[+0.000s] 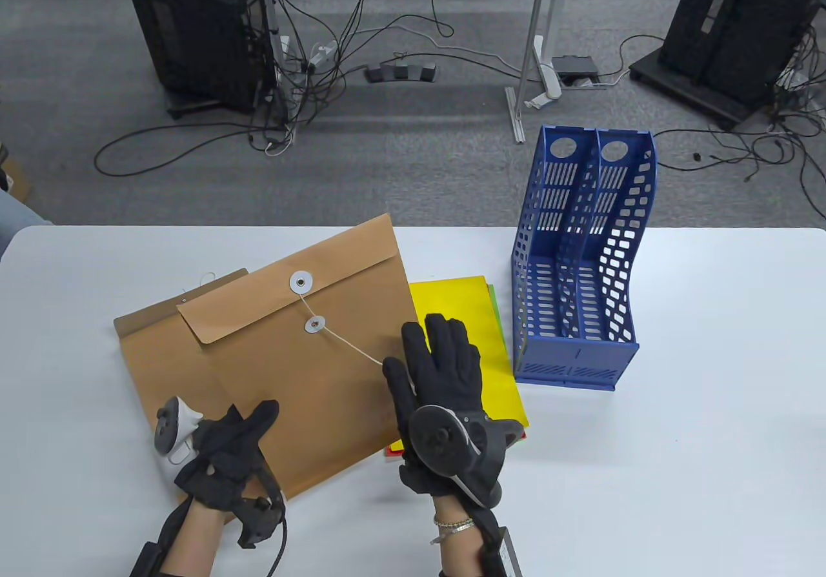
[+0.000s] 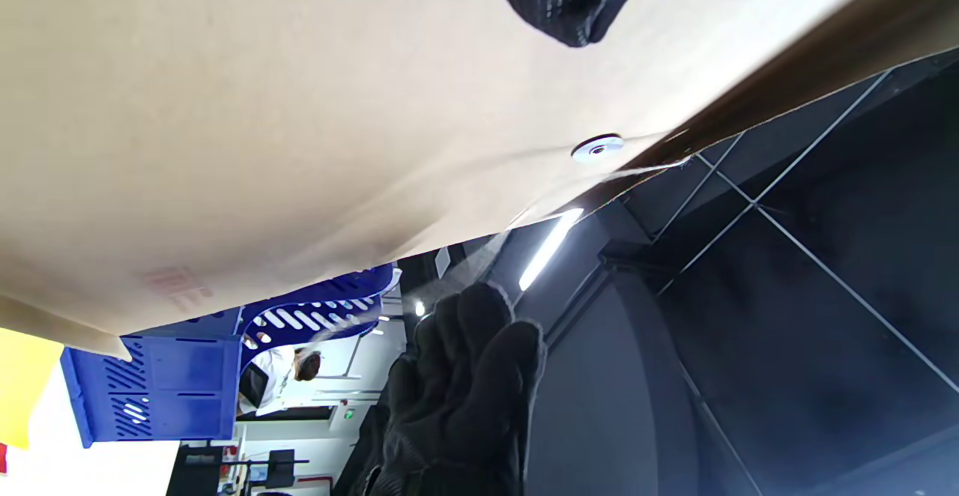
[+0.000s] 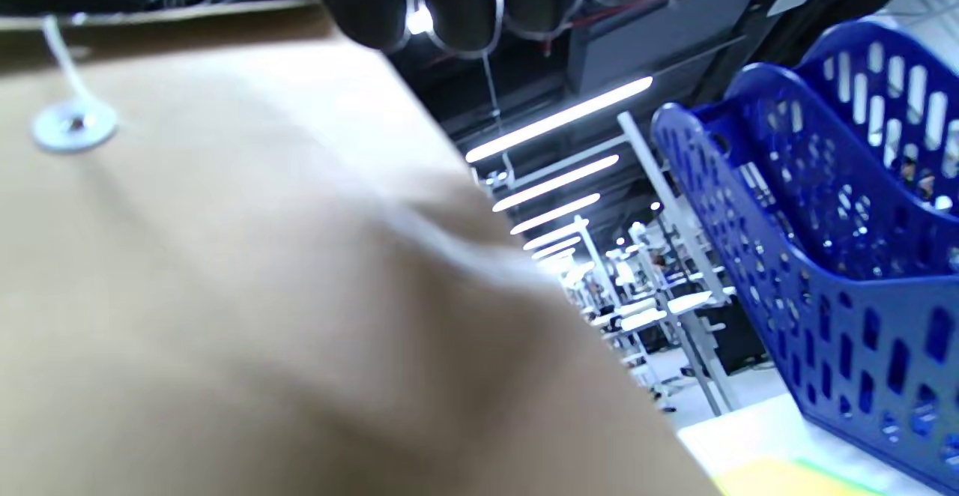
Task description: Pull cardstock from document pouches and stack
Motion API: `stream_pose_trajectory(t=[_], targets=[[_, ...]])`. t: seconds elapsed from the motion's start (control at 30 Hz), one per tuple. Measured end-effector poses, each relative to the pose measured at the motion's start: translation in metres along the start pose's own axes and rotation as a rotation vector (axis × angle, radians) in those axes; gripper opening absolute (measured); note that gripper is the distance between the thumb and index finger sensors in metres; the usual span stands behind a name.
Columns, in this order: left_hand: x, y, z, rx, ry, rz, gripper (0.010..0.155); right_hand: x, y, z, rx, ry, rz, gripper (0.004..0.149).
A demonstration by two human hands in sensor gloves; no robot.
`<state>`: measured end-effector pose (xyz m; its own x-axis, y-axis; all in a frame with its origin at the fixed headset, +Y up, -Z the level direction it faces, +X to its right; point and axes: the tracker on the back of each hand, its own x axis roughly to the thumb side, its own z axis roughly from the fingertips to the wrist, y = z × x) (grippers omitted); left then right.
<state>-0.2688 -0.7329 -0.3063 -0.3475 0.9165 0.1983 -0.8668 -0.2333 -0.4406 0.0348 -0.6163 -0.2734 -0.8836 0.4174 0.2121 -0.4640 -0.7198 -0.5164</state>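
My right hand point(image 1: 433, 370) has its fingers point(image 1: 445, 341) stretched flat, hooking the pouch's white string point(image 1: 352, 346), probably to unwind the closure. My left hand point(image 1: 222, 451) pinches the near edge of the top kraft pouch point(image 1: 303, 357), lifting it a bit so it stays put. A second pouch point(image 1: 161, 344) sits underneath on the desk point(image 1: 710, 441). Yellow cardstock point(image 1: 468, 338) is stacked beside the blue file rack point(image 1: 577, 267). Can't tell what's inside the pouch, and the lower sheets are mostly covered.
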Motion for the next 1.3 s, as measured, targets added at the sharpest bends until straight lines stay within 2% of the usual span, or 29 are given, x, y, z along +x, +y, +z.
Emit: stream_pose_trajectory(t=[0.07, 0.13, 0.2, 0.33, 0.43, 0.57, 0.63, 0.87, 0.97, 1.1, 1.3], targets=[[0.002, 0.002, 0.001, 0.019, -0.014, 0.011, 0.05, -0.007, -0.005, 0.0, -0.04, 0.036, -0.017, 0.059], [0.002, 0.003, 0.001, 0.021, -0.013, 0.018, 0.05, -0.007, -0.009, -0.002, -0.052, -0.001, 0.014, 0.056], [0.003, 0.002, 0.001, 0.005, -0.008, -0.001, 0.05, -0.001, -0.008, -0.004, -0.022, -0.053, 0.038, 0.054], [0.004, -0.002, -0.002, -0.05, 0.01, -0.066, 0.05, 0.023, 0.008, -0.012, 0.077, -0.212, 0.156, 0.053], [0.007, -0.005, -0.003, -0.075, 0.037, -0.151, 0.05, 0.033, 0.01, -0.025, 0.146, -0.222, 0.186, 0.052], [0.01, -0.002, -0.003, -0.041, 0.026, -0.167, 0.05, 0.042, -0.009, -0.043, 0.087, -0.254, 0.126, 0.055], [0.012, 0.0, -0.003, -0.036, 0.021, -0.206, 0.049, 0.048, -0.028, -0.054, 0.061, -0.277, 0.088, 0.056], [0.02, -0.002, 0.0, -0.004, -0.009, -0.317, 0.049, 0.058, -0.063, -0.072, 0.077, -0.321, -0.001, 0.047], [0.022, 0.0, 0.001, 0.034, -0.026, -0.364, 0.049, 0.06, -0.068, -0.077, 0.038, -0.326, 0.033, 0.042], [0.025, 0.002, 0.002, 0.069, -0.035, -0.402, 0.048, 0.063, -0.067, -0.084, 0.027, -0.372, 0.199, 0.039], [0.023, 0.008, 0.004, 0.101, -0.038, -0.371, 0.047, 0.061, -0.061, -0.085, 0.143, -0.434, 0.236, 0.051]])
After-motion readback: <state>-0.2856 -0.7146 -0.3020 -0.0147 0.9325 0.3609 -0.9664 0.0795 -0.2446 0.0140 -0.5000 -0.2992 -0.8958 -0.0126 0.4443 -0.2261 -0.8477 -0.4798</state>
